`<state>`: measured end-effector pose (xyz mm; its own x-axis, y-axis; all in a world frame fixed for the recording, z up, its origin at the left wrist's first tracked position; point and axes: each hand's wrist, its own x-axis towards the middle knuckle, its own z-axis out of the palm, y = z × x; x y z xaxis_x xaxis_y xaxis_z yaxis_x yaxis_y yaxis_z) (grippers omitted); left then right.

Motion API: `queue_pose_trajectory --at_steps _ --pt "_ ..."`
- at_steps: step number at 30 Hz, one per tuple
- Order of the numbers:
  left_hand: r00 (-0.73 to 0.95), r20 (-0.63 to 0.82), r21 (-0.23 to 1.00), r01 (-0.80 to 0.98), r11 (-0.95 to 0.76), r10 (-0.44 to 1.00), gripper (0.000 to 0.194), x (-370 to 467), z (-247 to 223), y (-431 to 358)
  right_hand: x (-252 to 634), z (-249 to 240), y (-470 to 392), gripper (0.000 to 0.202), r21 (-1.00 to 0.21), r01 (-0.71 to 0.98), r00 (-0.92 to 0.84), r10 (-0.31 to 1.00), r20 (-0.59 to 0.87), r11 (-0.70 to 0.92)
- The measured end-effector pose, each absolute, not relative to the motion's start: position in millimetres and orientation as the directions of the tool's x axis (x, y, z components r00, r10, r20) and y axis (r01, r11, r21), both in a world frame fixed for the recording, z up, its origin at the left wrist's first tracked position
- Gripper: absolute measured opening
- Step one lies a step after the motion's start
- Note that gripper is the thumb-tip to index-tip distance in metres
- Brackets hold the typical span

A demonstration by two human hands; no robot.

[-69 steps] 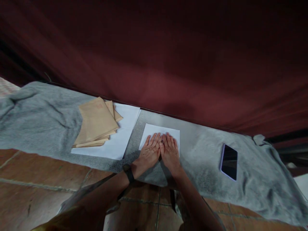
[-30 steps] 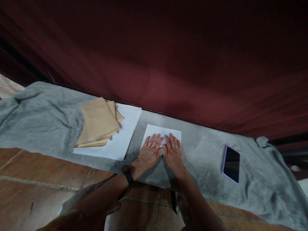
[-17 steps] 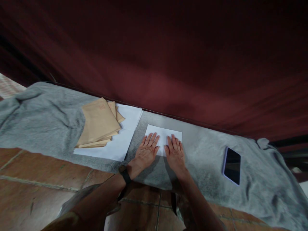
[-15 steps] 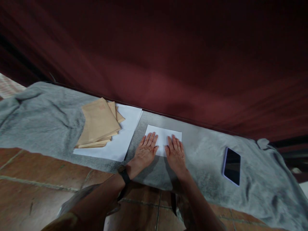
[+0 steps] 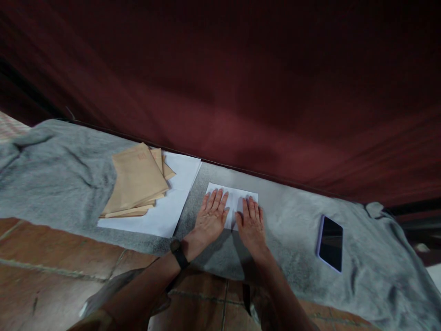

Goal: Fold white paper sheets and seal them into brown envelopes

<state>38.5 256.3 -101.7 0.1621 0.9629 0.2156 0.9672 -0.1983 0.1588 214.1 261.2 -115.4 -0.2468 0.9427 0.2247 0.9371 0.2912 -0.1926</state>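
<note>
A small white sheet of paper [image 5: 233, 196] lies on the grey cloth [image 5: 289, 207] in front of me, perhaps folded; I cannot tell. My left hand [image 5: 212, 214] rests flat on its left part, palm down, fingers stretched out. On the right part lies my right hand [image 5: 251, 223], also flat with its fingers extended. Both hands cover much of the sheet's near side and its side edges. Neither one grips anything. A dark watch [image 5: 179, 253] is strapped round my left wrist.
Several brown envelopes [image 5: 136, 177] lie in a loose pile to the left, on larger white paper sheets [image 5: 179, 184]. A phone [image 5: 330, 243] with a dark screen lies at the right. Dark red fabric [image 5: 220, 115] rises along the far edge; tiled floor [image 5: 62, 248] shows nearest me.
The view has shifted slightly, so the scene sits a little lower and further left. Both hands stay flat on the paper, with the right hand slightly higher on it.
</note>
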Motion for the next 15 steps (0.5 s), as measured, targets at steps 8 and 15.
queue_pose_trajectory --at_steps 8,15 --pt "0.18 0.186 0.173 0.962 -0.212 0.966 0.054 36.5 -112.4 260.4 211.6 -118.6 263.9 0.052 -0.14 0.958 -0.215 0.952 0.216 0.248" --pt "0.123 0.182 0.149 0.977 -0.151 0.976 0.056 30.7 -109.6 270.2 218.9 -115.1 266.9 0.053 -0.138 0.965 -0.19 0.955 0.226 0.225"
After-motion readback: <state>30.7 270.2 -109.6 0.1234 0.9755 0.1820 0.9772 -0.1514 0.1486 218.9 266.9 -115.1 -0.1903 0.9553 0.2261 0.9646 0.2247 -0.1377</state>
